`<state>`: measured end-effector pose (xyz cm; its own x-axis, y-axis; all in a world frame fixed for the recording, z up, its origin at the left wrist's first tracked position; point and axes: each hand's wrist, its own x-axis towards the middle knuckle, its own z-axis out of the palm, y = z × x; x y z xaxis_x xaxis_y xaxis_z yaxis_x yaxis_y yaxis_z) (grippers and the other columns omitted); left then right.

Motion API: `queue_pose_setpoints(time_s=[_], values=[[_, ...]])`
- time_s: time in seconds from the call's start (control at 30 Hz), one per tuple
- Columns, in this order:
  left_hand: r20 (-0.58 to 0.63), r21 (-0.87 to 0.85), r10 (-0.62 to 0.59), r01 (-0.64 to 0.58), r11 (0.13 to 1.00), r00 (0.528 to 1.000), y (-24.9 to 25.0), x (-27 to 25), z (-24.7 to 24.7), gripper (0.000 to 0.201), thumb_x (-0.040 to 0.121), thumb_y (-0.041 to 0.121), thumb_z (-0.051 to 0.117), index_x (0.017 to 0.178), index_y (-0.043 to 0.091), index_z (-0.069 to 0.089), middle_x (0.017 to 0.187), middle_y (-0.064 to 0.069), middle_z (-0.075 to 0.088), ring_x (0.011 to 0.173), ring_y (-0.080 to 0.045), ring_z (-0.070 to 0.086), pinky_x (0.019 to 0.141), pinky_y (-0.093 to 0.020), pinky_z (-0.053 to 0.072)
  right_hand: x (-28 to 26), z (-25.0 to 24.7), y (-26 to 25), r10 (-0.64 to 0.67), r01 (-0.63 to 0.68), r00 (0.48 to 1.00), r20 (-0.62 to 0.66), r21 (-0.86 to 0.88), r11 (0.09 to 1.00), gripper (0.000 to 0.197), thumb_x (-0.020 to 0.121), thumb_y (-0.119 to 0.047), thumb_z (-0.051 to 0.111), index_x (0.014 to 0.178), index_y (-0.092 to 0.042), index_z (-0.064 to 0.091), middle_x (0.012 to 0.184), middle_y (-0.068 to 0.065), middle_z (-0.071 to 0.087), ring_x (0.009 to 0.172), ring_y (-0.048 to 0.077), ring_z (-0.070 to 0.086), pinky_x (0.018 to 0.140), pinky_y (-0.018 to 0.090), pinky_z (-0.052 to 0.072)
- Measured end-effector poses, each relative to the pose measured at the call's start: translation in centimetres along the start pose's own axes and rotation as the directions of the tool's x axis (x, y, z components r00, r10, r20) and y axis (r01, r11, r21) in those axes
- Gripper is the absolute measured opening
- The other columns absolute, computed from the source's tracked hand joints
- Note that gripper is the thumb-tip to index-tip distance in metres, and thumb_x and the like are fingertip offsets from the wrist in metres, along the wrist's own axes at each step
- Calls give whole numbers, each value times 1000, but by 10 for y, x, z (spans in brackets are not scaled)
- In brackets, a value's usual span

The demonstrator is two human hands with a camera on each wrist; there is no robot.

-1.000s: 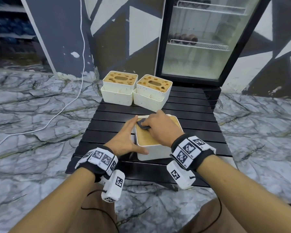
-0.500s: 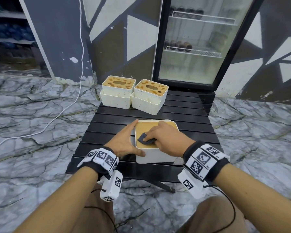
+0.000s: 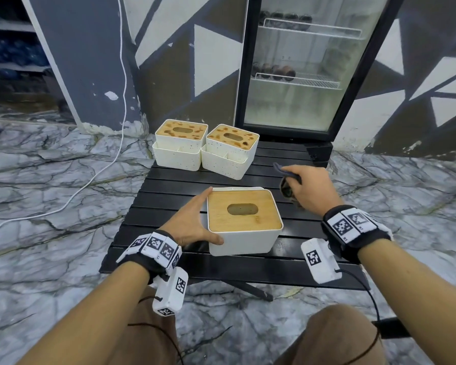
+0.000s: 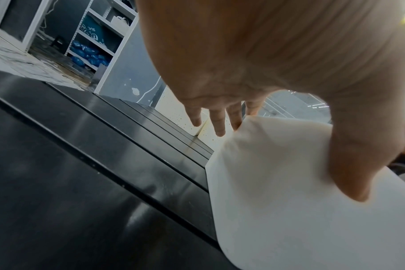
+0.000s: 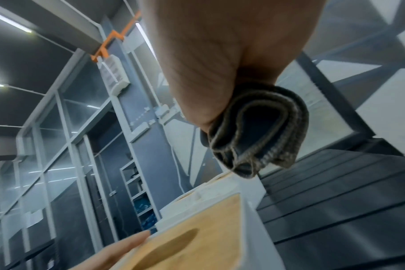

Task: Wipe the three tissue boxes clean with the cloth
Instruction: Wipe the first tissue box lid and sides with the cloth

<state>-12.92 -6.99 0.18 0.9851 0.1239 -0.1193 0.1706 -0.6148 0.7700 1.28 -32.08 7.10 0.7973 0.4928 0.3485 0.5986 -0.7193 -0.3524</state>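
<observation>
The near tissue box point(image 3: 244, 234) is white with a clean wooden lid point(image 3: 241, 210) and stands mid-table. My left hand point(image 3: 198, 221) braces its left front corner, fingers point(image 4: 217, 126) straight along the side and thumb on the front wall. My right hand point(image 3: 307, 187) hovers right of that box over the table and grips a folded dark cloth point(image 3: 287, 191) point(image 5: 259, 131). Two more white tissue boxes with brown-stained lids stand side by side at the table's far edge, one on the left point(image 3: 181, 143) and one on the right point(image 3: 231, 152).
The black slatted table point(image 3: 169, 185) is small and low, with marble floor around it. A glass-door fridge point(image 3: 300, 61) stands just behind the table. A white cable point(image 3: 90, 180) trails over the floor at the left. Bare slats lie right of the near box.
My right hand has lifted the cloth off the near box's lid and swung right and back, uncovering the lid's oval slot. The left hand still braces the same corner.
</observation>
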Motion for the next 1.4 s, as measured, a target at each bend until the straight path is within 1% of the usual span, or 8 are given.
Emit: queue_pose_setpoints(time_s=[0.13, 0.4, 0.57, 0.73, 0.87, 1.07, 1.27, 1.4], values=[[2, -6, 5, -5, 1000, 1000, -3, 2, 1, 132, 60, 30, 96, 159, 28, 9, 161, 5, 25, 145, -11, 27, 117, -28, 23, -12, 22, 28, 131, -131, 991, -4, 6, 991, 33, 91, -15, 54, 122, -21, 64, 108, 10, 69, 101, 30, 61, 87, 34, 47], [-9, -24, 7, -7, 1000, 1000, -6, 3, 2, 130, 60, 27, 96, 159, 29, 10, 159, 6, 28, 143, -11, 29, 112, -25, 23, -52, 74, 48, 190, -179, 973, 134, -84, 980, 32, 93, -17, 52, 123, -10, 60, 116, 16, 64, 107, 35, 56, 89, 38, 44], [-12, -29, 2, -2, 1000, 1000, -6, 3, 3, 128, 61, 26, 95, 158, 29, 11, 158, 6, 28, 142, -10, 30, 110, -24, 23, -70, 90, 49, 256, -178, 922, 290, -270, 946, 51, 99, -28, 40, 147, -19, 28, 154, 7, 28, 141, 28, 22, 105, 41, 35], [-16, -30, 3, -3, 1000, 1000, -7, 4, 3, 129, 61, 27, 95, 158, 30, 11, 159, 7, 28, 143, -10, 29, 109, -25, 24, -78, 93, 48, 295, -181, 857, 422, -290, 940, 63, 99, -39, 37, 152, -23, 6, 160, 4, 0, 147, 27, -1, 115, 44, 20], [-20, -21, -2, 1, 1000, 1000, -8, 3, 3, 131, 58, 30, 96, 158, 31, 11, 159, 6, 28, 143, -11, 30, 115, -29, 25, -69, 81, 41, 335, -243, 852, 401, -263, 934, 60, 98, -44, 36, 151, -24, 15, 159, 1, 10, 146, 23, 6, 114, 50, 14], [-85, 3, -20, 20, 1000, 996, -2, -2, 7, 131, 56, 36, 96, 157, 26, 13, 158, 4, 29, 142, -15, 31, 118, -35, 26, -44, 46, -7, 284, -288, 958, 46, 133, 948, 29, 93, -39, 44, 113, -21, 57, 114, 0, 57, 110, 22, 52, 93, 40, 43], [-153, 19, -92, 96, 995, 984, 5, -9, 12, 147, 38, 63, 85, 157, 27, 6, 157, 1, 22, 142, -23, 31, 117, -47, 31, -38, 43, -50, 322, -350, 904, 281, 56, 935, 64, 80, -51, 60, 130, -14, 46, 125, 9, 42, 118, 29, 42, 99, 39, 39], [-146, 71, -122, 133, 988, 982, 8, -18, 13, 155, 29, 80, 71, 158, 25, 5, 152, 1, 22, 142, -24, 26, 118, -44, 28, -35, 47, -54, 293, -307, 898, 329, -12, 952, 57, 80, -43, 62, 127, -12, 49, 129, 12, 42, 118, 29, 42, 96, 35, 39]])
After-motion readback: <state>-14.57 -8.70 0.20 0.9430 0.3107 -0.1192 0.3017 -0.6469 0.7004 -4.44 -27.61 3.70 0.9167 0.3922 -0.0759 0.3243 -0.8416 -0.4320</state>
